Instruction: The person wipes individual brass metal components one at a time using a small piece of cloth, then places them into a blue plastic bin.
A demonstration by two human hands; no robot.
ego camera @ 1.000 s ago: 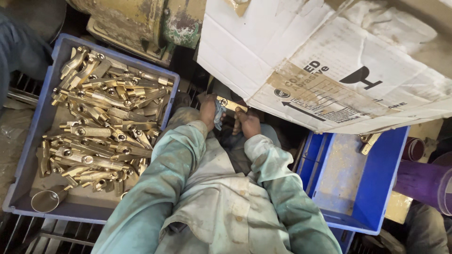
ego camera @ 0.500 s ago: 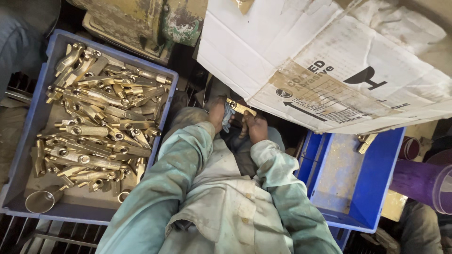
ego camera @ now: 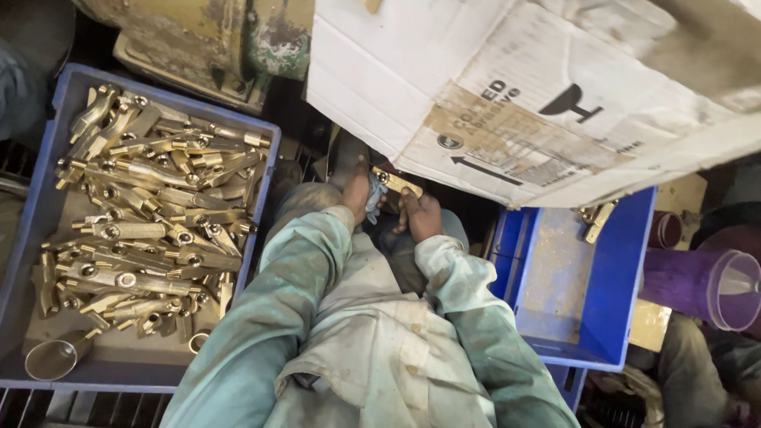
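Between the two blue crates, just under the edge of a large sheet of cardboard (ego camera: 507, 87), both hands meet over one small brass part (ego camera: 396, 184). That part lies tilted, one end near the left hand (ego camera: 357, 192) and the other above the right hand (ego camera: 420, 215). The left hand is closed around a bit of pale blue cloth (ego camera: 374, 198) that touches the part; the fingers are bunched, not spread. The right hand is curled with its fingertips up against the part's underside, though whether it truly pinches the part cannot be told from this angle. Both sleeves are pale green and dusty. To the person's left, a blue crate (ego camera: 47, 214) is piled with many brass parts (ego camera: 151, 214) lying crosswise over one another, and a small metal cup (ego camera: 54, 358) rests in its near corner. To the right, a second blue crate (ego camera: 626, 301) holds only a couple of brass pieces (ego camera: 596, 218) at its far end. A purple plastic cup (ego camera: 733, 289) lies on its side beyond that crate.
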